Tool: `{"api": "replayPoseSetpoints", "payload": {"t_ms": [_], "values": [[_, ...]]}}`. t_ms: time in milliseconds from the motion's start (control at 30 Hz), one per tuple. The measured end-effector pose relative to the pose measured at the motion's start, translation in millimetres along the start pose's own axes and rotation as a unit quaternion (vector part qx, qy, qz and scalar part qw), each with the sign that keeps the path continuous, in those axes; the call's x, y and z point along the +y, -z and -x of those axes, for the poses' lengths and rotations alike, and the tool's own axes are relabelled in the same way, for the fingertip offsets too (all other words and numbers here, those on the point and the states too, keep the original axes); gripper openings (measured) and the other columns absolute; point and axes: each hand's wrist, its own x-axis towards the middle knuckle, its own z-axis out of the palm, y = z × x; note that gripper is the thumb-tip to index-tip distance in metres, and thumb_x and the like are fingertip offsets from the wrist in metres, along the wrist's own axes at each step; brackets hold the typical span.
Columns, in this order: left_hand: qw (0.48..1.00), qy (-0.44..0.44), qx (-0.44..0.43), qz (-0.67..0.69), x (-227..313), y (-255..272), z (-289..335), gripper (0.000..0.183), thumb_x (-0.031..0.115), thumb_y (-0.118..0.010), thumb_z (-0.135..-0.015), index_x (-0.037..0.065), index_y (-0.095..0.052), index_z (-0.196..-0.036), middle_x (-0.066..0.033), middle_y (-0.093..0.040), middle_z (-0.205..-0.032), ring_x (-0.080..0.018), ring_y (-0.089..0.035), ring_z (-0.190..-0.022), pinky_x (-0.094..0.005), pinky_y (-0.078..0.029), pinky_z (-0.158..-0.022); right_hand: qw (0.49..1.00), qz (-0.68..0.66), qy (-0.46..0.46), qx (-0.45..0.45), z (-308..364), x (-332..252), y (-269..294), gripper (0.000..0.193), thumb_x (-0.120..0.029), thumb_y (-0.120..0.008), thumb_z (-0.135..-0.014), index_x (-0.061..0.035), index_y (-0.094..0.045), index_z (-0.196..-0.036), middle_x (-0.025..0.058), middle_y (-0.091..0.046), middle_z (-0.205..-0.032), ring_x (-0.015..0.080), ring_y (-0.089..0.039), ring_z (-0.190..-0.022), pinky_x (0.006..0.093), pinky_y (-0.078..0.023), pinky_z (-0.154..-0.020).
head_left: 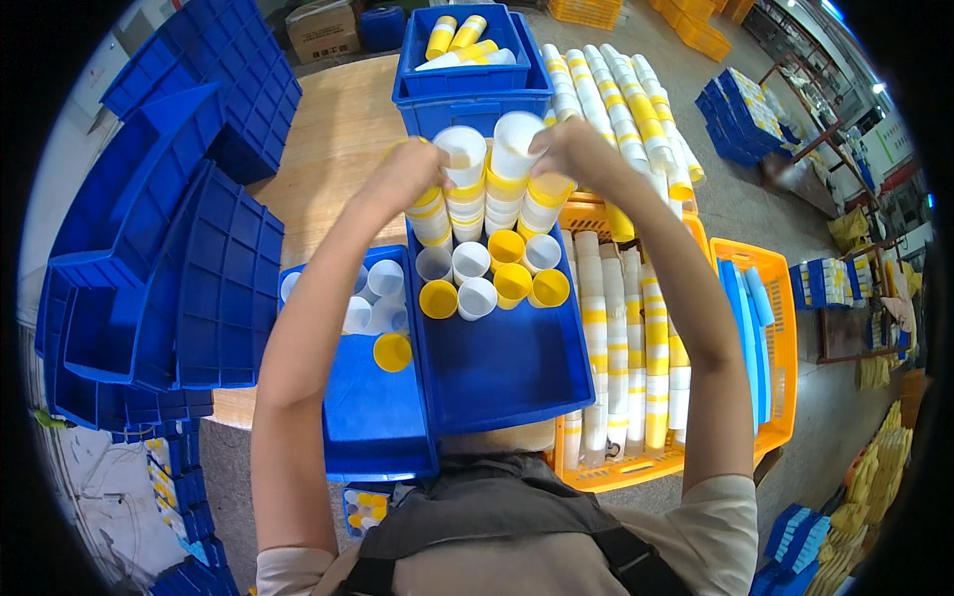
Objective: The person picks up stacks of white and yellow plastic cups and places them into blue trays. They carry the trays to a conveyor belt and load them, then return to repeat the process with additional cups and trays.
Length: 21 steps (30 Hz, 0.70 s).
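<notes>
Your dark apron (487, 497) sits right under the camera, and beyond it the blue tray (507, 382) carries loose white and yellow cups (477, 298) mid-tray, with taller stacks at its far end. Up there your left hand (407, 174) is curled beside the left white-topped stack (461, 164) and your right hand (584, 156), a touch blurred, is at the right white-topped stack (513, 154) — whether either grip is closed, you can't tell from here. Over left, a second blue tray (373, 427) holds more cups — over right, an orange crate (586, 480) carries long cup columns (618, 348).
</notes>
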Motion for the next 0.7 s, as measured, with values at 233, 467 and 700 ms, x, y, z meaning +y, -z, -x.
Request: {"api": "replayPoseSetpoints", "payload": {"t_ms": [233,467,700], "values": [[0.984,-0.166,0.010,0.071,38,9,126,0.027,-0.004,-0.067,-0.078,0.004,-0.074,-0.103,-0.0188,-0.072,-0.098,-0.0295,-0.071,-0.086,-0.0379,-0.057,-0.084,0.995,-0.060,-0.040,-0.071,107,-53,47,0.016,-0.010,-0.076,-0.077,-0.0074,-0.077,-0.092,0.0107,-0.073,-0.092,0.0229,-0.071,-0.083,0.0322,-0.055,-0.079],[0.985,-0.034,-0.169,0.026,33,-184,186,0.013,0.003,-0.056,-0.086,-0.001,-0.066,-0.093,-0.0250,-0.066,-0.087,-0.0373,-0.068,-0.086,-0.0469,-0.054,-0.073,0.970,-0.085,-0.060,-0.220,184,-62,-162,0.018,-0.019,-0.075,-0.078,-0.0064,-0.069,-0.089,0.0197,-0.068,-0.090,0.0360,-0.067,-0.087,0.0455,-0.053,-0.076],[0.993,-0.057,0.101,0.029,48,-61,102,0.056,0.004,-0.070,-0.079,0.008,-0.054,-0.133,-0.0199,-0.065,-0.099,-0.0351,-0.064,-0.095,-0.0430,-0.053,-0.081,0.992,0.008,-0.117,-0.055,110,-79,-39,0.052,-0.023,-0.071,-0.085,-0.0097,-0.055,-0.132,0.0173,-0.068,-0.090,0.0343,-0.068,-0.088,0.0415,-0.055,-0.074]]}}
